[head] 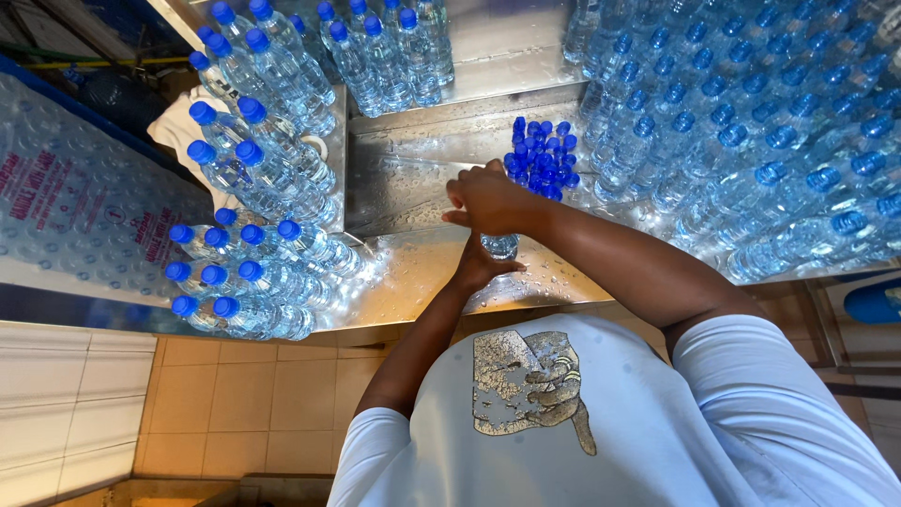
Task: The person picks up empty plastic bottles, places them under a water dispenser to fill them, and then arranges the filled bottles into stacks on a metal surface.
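We've got one clear water bottle [499, 246] upright over the steel table [413, 272], near its front edge. Our left hand [481, 268] grips its body from below; our right hand [488, 199] is closed over its top (cap hidden). Loose blue caps [542, 158] are piled just behind. Capped bottles [253, 160] lie stacked left, more bottles [751, 122] right.

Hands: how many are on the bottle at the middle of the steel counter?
2. The right hand covers the top of the bottle; the left hand grips its body lower down. The bottle's top is hidden under the right hand.
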